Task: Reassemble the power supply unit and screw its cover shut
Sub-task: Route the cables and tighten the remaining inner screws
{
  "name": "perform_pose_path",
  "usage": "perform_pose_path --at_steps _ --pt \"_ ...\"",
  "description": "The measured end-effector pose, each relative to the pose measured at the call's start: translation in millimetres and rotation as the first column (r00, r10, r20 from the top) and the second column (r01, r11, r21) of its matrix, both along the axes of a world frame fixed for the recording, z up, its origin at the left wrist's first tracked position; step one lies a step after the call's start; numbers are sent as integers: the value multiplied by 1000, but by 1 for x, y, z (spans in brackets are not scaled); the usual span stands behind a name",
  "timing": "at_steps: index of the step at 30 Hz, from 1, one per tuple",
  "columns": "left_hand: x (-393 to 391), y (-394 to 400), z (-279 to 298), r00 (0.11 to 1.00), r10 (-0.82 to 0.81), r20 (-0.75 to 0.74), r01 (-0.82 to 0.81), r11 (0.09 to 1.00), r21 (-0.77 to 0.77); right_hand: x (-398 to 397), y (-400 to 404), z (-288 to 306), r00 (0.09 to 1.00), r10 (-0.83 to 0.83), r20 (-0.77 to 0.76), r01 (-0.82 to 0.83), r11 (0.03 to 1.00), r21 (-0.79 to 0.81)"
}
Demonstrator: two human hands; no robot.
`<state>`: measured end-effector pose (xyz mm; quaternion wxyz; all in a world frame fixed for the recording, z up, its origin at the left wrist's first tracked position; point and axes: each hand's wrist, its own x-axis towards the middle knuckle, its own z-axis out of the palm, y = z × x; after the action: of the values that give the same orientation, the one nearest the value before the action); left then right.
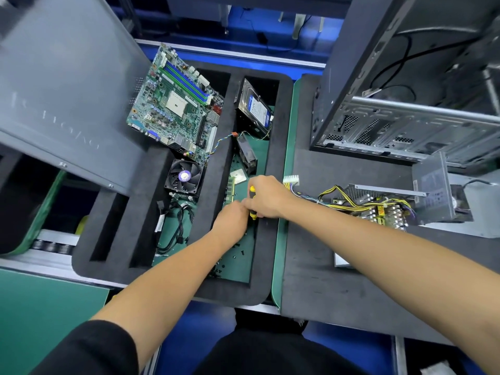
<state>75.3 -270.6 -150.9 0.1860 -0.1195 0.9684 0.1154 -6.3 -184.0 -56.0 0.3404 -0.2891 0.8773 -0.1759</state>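
The open power supply unit (pixel 378 209) lies on the black foam mat at the right, its circuit board and yellow and black cables exposed. Its grey metal cover (pixel 435 190) stands tilted beside it. A white connector (pixel 291 180) ends the cable bundle. My right hand (pixel 266 197) grips a yellow and black screwdriver (pixel 252 203) over the green tray compartment. My left hand (pixel 231 219) is just left of it, fingers curled at the screwdriver's lower end; what they pinch is hidden. Small black screws (pixel 238 251) lie loose in that compartment.
A black foam tray (pixel 273 169) holds a motherboard (pixel 176 104), a cooler fan (pixel 185 178), a hard drive (pixel 255 108), cables (pixel 176 228) and a memory stick (pixel 230 190). An open computer case (pixel 411 85) stands at back right. A grey side panel (pixel 67 85) leans at left.
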Motion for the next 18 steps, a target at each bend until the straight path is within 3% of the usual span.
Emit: perform_pose_path --at_steps 6,9,10,13,18 --pt "14 -1 2 993 55 -104 -46 995 92 13 -4 -2 999 27 21 -27 1000 3" --pt "16 -2 5 997 -66 -34 66 998 11 18 -6 -3 999 49 15 -49 999 23" --pt "18 0 9 994 -93 61 92 996 16 19 -6 -3 999 49 12 -50 998 26" --pt "20 5 20 953 -236 189 267 950 -161 19 -6 -2 999 40 12 -40 999 24" --pt "18 4 15 957 -237 170 268 943 -197 17 -4 -1 999 36 4 -36 999 17"
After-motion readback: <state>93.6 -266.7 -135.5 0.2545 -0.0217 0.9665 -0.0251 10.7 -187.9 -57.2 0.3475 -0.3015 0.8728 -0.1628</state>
